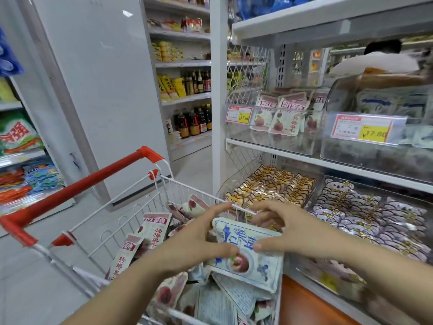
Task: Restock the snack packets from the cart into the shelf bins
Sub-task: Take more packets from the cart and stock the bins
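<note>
A: Clasped in both hands above the white wire cart with the red handle (98, 177): a blue-and-white plastic snack packet (248, 252), plum picture on its face, blue lettering too smeared to read.

B: Left hand (192, 240) grasping the left edge, thumb laid across the print. Right hand (290, 231) gripping the right side, thumb on the front, fingers curled over the top.

A: Underneath, heaped in the cart, pink-and-white plum packets (154, 231) marked 杨梅果干 in red, mixed with more blue ones.

B: Same 杨梅果干 wording up in the clear plastic shelf bin (246, 137) on the right, behind a red-and-yellow price tag (239, 114) reading 17.60.

A: Next along, a second clear bin (351, 156) tagged 17.80, pale blue packs (386, 102) blurred behind its front.

B: Lower shelf: gold dog-print packets (269, 186) beside lilac koala-print packets (375, 219).

A: Far aisle: dark sauce bottles (194, 123). Far left: a green bag with big red characters (16, 134).
</note>
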The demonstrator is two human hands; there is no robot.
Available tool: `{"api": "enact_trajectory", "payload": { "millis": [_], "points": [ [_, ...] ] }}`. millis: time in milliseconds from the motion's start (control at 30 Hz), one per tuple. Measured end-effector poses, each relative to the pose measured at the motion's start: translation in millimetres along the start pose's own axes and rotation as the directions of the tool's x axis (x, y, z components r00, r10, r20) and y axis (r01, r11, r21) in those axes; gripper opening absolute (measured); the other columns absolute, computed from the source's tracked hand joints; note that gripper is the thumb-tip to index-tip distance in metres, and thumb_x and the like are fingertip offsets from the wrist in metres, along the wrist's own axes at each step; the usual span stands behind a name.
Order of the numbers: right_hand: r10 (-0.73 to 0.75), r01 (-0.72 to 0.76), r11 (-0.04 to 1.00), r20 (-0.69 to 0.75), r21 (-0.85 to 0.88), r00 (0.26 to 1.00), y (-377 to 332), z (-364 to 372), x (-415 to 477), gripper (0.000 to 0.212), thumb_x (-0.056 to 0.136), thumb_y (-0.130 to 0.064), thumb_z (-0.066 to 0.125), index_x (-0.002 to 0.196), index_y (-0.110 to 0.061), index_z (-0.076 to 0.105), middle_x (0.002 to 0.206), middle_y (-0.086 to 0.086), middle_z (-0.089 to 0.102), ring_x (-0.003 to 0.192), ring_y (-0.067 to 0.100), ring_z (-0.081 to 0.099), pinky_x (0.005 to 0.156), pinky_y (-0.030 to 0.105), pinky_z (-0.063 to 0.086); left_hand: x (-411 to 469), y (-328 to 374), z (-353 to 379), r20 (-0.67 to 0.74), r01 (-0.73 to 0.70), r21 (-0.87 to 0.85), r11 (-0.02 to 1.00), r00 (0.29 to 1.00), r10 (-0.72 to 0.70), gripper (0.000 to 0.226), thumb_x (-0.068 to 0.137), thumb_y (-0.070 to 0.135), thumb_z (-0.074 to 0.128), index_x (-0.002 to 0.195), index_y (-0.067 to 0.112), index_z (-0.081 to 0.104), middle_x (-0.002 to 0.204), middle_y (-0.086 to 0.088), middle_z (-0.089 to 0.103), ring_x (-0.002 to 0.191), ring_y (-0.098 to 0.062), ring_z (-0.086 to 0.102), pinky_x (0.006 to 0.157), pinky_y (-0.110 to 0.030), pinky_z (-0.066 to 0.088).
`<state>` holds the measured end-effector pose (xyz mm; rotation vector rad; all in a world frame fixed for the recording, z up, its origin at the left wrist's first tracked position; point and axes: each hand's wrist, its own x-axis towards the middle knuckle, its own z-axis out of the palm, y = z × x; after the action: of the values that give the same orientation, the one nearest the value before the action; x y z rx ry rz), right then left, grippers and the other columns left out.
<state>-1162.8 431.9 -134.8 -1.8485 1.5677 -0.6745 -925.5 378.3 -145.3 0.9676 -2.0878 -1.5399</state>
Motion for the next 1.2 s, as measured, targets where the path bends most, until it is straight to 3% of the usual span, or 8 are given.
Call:
{"api": "enact_trajectory", "payload": {
  "millis": [133,400,567,667,767,867,1000,1200],
  "points": [
    [-0.047,0.057,0.998,0.236,-0.038,0.971,-14,-12,-9,0.042,0.076,-0.039,0.086,0.109,-0.028,0.062,0.095,-0.013,0.072,0.082,0.002,0.067,0.073,0.024,0.053,14,29,-1,0.080,-0.110,0.083,0.991,0.991,0.103,0.079,0.084,0.021,0.082,0.144,0.048,0.039,0.133,0.008,0.062,0.113,-0.017,0.068,0.099,-0.039,0.055],
    [-0.116,0.119,0.993,-0.104,0.022,0.988,-17,-29,-30,0.036,0.077,-0.020,0.084,0.102,-0.031,0.061,0.085,-0.004,0.069,0.067,0.000,0.056,0.061,0.019,0.046,41,65,10,-0.028,-0.194,0.280,0.940,0.977,0.209,0.070,0.054,0.052,0.087,0.119,0.034,0.067,0.111,0.006,0.071,0.106,-0.015,0.066,0.095,-0.035,0.054],
    [-0.105,0.104,0.994,-0.123,-0.015,0.987,-13,-33,-45,0.044,0.071,-0.029,0.085,0.108,-0.032,0.062,0.091,-0.010,0.071,0.072,0.000,0.061,0.069,0.027,0.051,43,73,26,-0.069,-0.191,-0.101,0.976,0.980,0.185,0.011,0.078,0.011,0.080,0.084,0.015,0.072,0.081,-0.004,0.071,0.072,-0.015,0.064,0.068,-0.024,0.052],
    [-0.080,0.082,0.997,-0.149,0.010,0.986,-11,-20,-51,0.049,0.065,-0.044,0.081,0.109,-0.030,0.063,0.091,-0.008,0.072,0.073,0.002,0.062,0.073,0.032,0.053,43,73,37,-0.145,-0.237,-0.022,0.971,0.962,0.231,0.018,0.090,-0.001,0.069,0.096,0.015,0.069,0.086,-0.002,0.065,0.078,-0.023,0.057,0.071,-0.031,0.052],
    [-0.079,0.086,0.996,-0.188,0.026,0.979,-9,-22,-50,0.041,0.070,-0.038,0.081,0.106,-0.031,0.064,0.093,-0.007,0.073,0.079,0.009,0.068,0.074,0.034,0.055,38,71,35,-0.198,-0.288,0.057,0.956,0.935,0.293,0.015,0.090,0.026,0.074,0.103,0.023,0.066,0.097,0.004,0.072,0.090,-0.027,0.068,0.087,-0.045,0.055],
    [-0.058,0.059,0.998,-0.222,-0.004,0.973,-7,-28,-44,0.040,0.066,-0.040,0.081,0.101,-0.033,0.062,0.088,-0.008,0.071,0.073,0.003,0.064,0.068,0.030,0.053,30,69,28,-0.123,-0.237,0.219,0.947,0.956,0.267,0.036,0.073,0.057,0.080,0.096,0.031,0.068,0.103,0.010,0.073,0.093,-0.018,0.070,0.076,-0.031,0.056],
    [-0.063,0.059,0.998,-0.201,-0.028,0.978,-5,-22,-39,0.046,0.069,-0.034,0.086,0.106,-0.038,0.059,0.093,-0.013,0.070,0.077,-0.001,0.064,0.067,0.021,0.051,26,72,20,-0.027,-0.138,0.315,0.939,0.988,0.154,0.028,0.082,0.031,0.082,0.103,0.024,0.064,0.101,0.003,0.071,0.079,-0.006,0.064,0.054,-0.013,0.047],
    [-0.108,0.095,0.993,-0.196,-0.074,0.975,-7,-8,-35,0.053,0.067,-0.038,0.085,0.110,-0.040,0.055,0.096,-0.019,0.068,0.082,-0.001,0.064,0.073,0.026,0.054,18,74,20,0.034,-0.128,0.276,0.953,0.992,0.124,0.018,0.086,0.014,0.077,0.098,0.015,0.063,0.076,0.017,0.069,0.060,0.009,0.058,0.055,-0.008,0.042]
  ]
}}
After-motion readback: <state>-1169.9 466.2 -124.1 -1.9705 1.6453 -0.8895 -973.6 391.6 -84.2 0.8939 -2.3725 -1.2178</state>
